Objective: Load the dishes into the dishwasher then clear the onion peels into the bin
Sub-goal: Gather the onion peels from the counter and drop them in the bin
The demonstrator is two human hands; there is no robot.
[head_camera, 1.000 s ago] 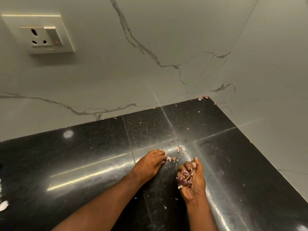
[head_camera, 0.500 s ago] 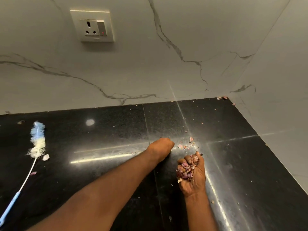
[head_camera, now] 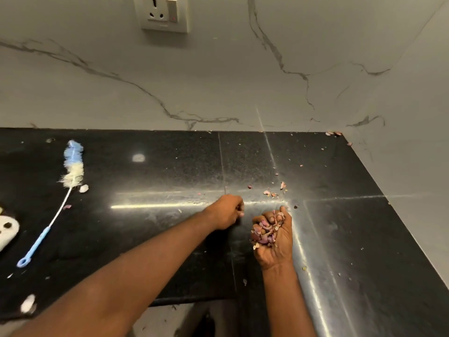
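I'm gathering peels: my right hand [head_camera: 273, 235] cups papery pink onion peels [head_camera: 266, 230], my left hand [head_camera: 227, 211] pinches a scrap (barely visible); next, the loose flakes [head_camera: 274, 192] need pinching.

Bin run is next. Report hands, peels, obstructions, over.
Right hand cupped, gripping a heap of onion peels. Left hand curled, pinching up a scrap. Loose peels on the countertop ahead. Nothing obstructing; bottle brush far left.

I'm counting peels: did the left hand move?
Yes. The left hand drew back leftward from the loose peels, onto the countertop seam.
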